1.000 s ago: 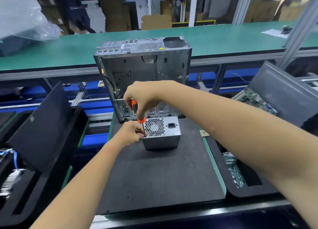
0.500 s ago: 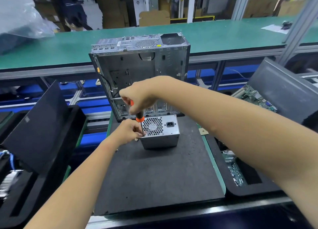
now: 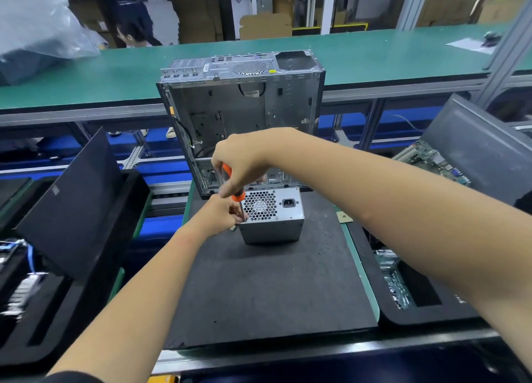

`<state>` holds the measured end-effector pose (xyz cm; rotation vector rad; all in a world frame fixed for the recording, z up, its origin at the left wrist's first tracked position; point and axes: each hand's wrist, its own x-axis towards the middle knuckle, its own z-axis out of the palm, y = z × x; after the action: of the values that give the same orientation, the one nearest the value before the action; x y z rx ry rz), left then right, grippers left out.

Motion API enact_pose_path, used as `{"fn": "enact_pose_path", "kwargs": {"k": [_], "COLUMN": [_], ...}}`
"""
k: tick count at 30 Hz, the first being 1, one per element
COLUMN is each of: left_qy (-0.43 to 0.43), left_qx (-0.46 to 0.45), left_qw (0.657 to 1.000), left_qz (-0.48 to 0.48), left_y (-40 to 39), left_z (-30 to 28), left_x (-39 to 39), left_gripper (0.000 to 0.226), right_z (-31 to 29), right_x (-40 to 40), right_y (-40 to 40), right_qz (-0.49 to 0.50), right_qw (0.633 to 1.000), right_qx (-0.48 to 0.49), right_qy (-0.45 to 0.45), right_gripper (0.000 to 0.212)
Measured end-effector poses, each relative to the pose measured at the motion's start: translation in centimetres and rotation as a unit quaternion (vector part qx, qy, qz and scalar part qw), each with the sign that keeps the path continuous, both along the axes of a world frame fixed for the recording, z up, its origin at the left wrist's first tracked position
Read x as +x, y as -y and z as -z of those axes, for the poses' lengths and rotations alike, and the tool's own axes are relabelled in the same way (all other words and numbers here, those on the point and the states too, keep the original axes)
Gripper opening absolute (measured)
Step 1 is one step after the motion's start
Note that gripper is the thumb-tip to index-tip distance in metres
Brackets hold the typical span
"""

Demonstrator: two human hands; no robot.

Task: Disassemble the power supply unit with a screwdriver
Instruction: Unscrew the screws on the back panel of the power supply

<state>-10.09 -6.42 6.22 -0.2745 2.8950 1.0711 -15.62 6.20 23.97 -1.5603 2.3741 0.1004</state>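
The right hand is wrapped around the orange handle of the screwdriver, holding it nearly upright with the thin shaft running down to the top left corner of the power supply. Just below it, the left hand has its fingers curled in against that same corner, pinching round the lower shaft near the tip to steady it; whether it also touches the metal box I cannot tell. The tip itself and any screw under it are too small to make out.

The power supply stands on the black mat, near the mat's far edge and a little left of its middle, with the fan grille and the power socket facing up. Directly behind it, at the mat's far edge, stands the empty computer case, its open side facing the camera.

The step in hand looks like loosening a screw at that corner. To do it well, the shaft should stay in line with the screw, with firm downward pressure from the right hand while it turns, so the tip does not slip out and chew the head. The left fingers should guide lightly and be ready to catch the screw as it comes free, and the box must not slide on the mat.
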Motion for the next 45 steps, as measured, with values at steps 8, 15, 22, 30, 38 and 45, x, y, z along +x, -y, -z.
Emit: {"fn": "enact_pose_path", "kwargs": {"k": [8, 15, 22, 30, 38, 45], "left_qy": [-0.021, -0.03, -0.034, -0.024, -0.041, -0.04], "left_qx": [0.023, 0.025, 0.034, 0.048, 0.055, 0.038], "left_qw": [0.999, 0.999, 0.999, 0.999, 0.997, 0.998], "left_qz": [-0.006, -0.011, -0.018, -0.012, -0.031, -0.042], "left_y": [-0.2, 0.0, 0.1, 0.1, 0.1, 0.1], "left_z": [-0.2, 0.3, 0.4, 0.6, 1.3, 1.2], "left_x": [0.3, 0.1, 0.0, -0.1, 0.1, 0.0], "left_gripper": [0.026, 0.031, 0.043, 0.021, 0.024, 0.046], "right_z": [-0.2, -0.4, 0.2, -0.1, 0.3, -0.1], "right_x": [0.5, -0.6, -0.3, -1.0, -1.6, -1.7], "right_y": [0.3, -0.4, 0.5, 0.3, 0.4, -0.5], "right_qz": [0.013, -0.066, 0.009, -0.066, 0.027, -0.059], "right_qw": [1.0, 0.998, 0.992, 0.997, 0.999, 0.998], "right_qx": [0.005, 0.01, 0.035, 0.003, 0.018, -0.001], "right_qy": [0.017, -0.008, -0.118, 0.034, 0.034, 0.011], "right_gripper": [0.027, 0.021, 0.029, 0.022, 0.036, 0.019]}}
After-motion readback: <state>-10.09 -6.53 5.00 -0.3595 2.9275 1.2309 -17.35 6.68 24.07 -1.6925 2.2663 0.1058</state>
